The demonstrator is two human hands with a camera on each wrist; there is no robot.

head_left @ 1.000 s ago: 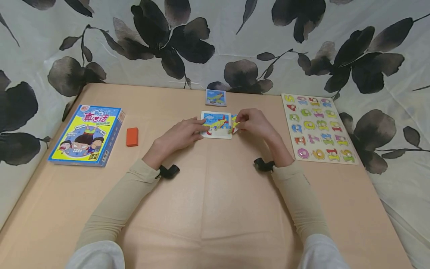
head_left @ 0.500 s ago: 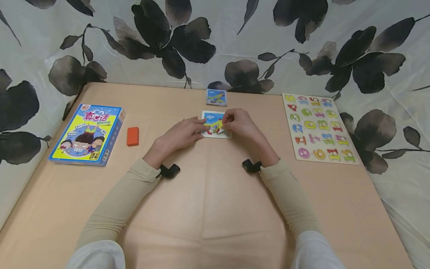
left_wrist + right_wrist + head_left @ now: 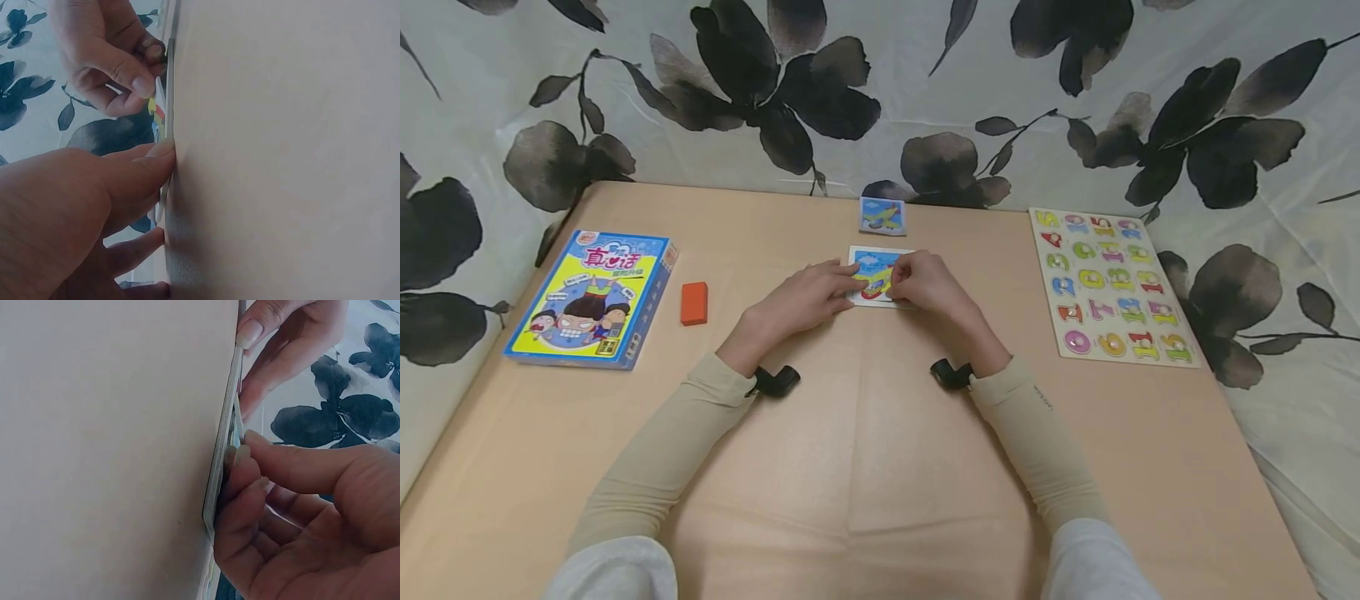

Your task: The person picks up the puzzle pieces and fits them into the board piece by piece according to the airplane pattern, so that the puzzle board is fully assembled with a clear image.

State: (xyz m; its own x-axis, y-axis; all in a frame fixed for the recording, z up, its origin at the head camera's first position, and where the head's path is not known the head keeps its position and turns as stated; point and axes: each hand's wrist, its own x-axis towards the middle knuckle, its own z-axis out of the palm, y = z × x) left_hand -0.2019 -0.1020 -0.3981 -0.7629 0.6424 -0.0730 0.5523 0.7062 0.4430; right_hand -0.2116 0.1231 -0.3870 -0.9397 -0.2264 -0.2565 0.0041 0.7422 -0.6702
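Observation:
A small jigsaw puzzle board (image 3: pixel 874 262) with a white border and a blue-sky aeroplane picture lies flat on the table. My left hand (image 3: pixel 805 297) rests at its left side, thumb and forefinger pressing on it, the other fingers spread beside it. Over the board's right half, my right hand (image 3: pixel 931 285) pinches a thin puzzle piece (image 3: pixel 159 112) printed in yellow and red between thumb and fingertips. In the left wrist view the piece stands tilted, close over the board. The right hand covers the board's right edge in the head view.
Behind the board lies a small aeroplane picture block (image 3: pixel 882 217). To the left are an orange-red block (image 3: pixel 694 303) and a blue and yellow game box (image 3: pixel 591 300). A sheet of colourful letters (image 3: pixel 1112 287) lies on the right. Floral cloth (image 3: pixel 775 167) hangs behind the table.
My right hand has carried the puzzle piece leftward from beside the board to over its right half, then lowered slightly. The left hand has stayed in place.

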